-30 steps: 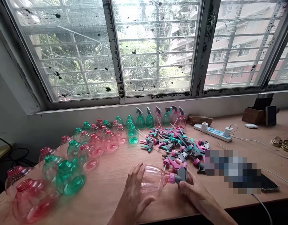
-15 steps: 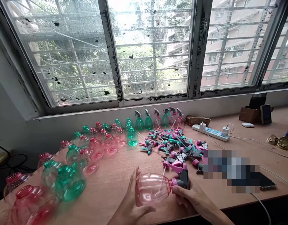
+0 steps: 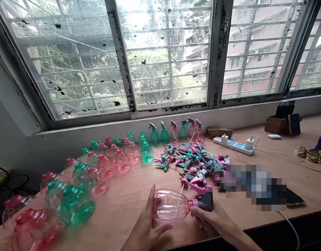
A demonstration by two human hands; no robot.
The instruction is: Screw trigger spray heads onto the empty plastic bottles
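Note:
A clear pink spray bottle (image 3: 169, 206) lies on its side in the air above the near table edge, base to the left. My left hand (image 3: 146, 225) cups its base, thumb below and fingers up behind it. At the neck, my right hand (image 3: 211, 219) pinches the pink collar of the black and pink trigger sprayer (image 3: 206, 200). The sprayer sits on the bottle mouth, and its thin tube shows inside the bottle. Just beyond lies a heap of loose trigger sprayers (image 3: 197, 160) in pink, green and black.
Open pink and green bottles (image 3: 78, 205) stand in rows at left. Bottles with sprayers (image 3: 164, 136) line the window wall. A power strip (image 3: 233, 145), cables, a phone (image 3: 295, 198) partly behind blurring, and a brown box (image 3: 276, 123) are at right.
The view has shifted slightly. The bottle has turned a little in my hands and its inner tube stands at a different angle; both hands keep their hold.

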